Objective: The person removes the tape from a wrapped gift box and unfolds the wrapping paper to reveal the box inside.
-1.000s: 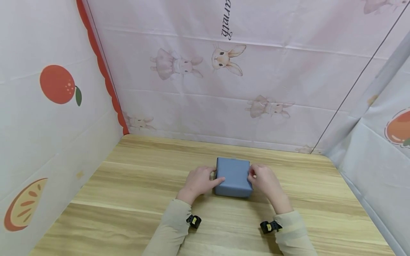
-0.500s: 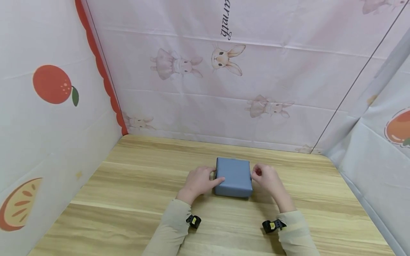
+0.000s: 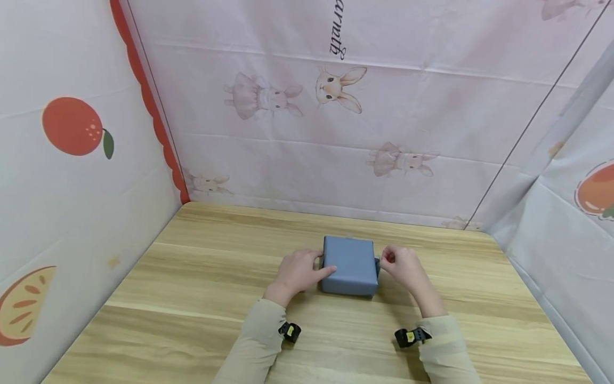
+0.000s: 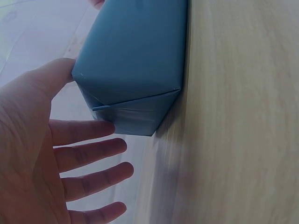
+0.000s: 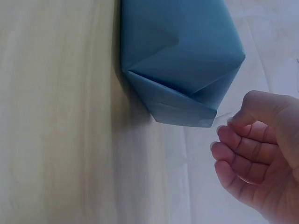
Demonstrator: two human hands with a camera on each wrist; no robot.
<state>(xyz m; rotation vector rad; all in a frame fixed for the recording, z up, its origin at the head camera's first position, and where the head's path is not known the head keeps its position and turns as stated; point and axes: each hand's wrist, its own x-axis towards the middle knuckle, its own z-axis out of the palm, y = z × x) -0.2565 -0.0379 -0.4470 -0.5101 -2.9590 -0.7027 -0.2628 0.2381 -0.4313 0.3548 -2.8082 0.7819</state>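
Note:
A box wrapped in blue paper (image 3: 349, 261) sits on the wooden table. My left hand (image 3: 298, 272) steadies its left end, thumb laid on the top edge. In the left wrist view, the straight, spread fingers (image 4: 96, 155) of that hand stand beside the folded end, the index finger touching it. My right hand (image 3: 403, 265) is just off the box's right end, fingers curled, thumb and index finger together. The right wrist view shows them pinching what looks like a clear strip of tape (image 5: 223, 119) at the tip of a partly lifted paper flap (image 5: 180, 105).
The wooden table (image 3: 201, 288) runs to a back wall of pale pink cloth (image 3: 288, 160) with printed rabbits. White fruit-print cloth (image 3: 43, 202) closes the left side, and another white cloth (image 3: 571, 250) the right. Black wrist straps (image 3: 290, 332) sit at both cuffs.
My right hand has moved a little to the right, away from the box, and the paper flap at that end has come outward with it. The left hand and box have stayed in place.

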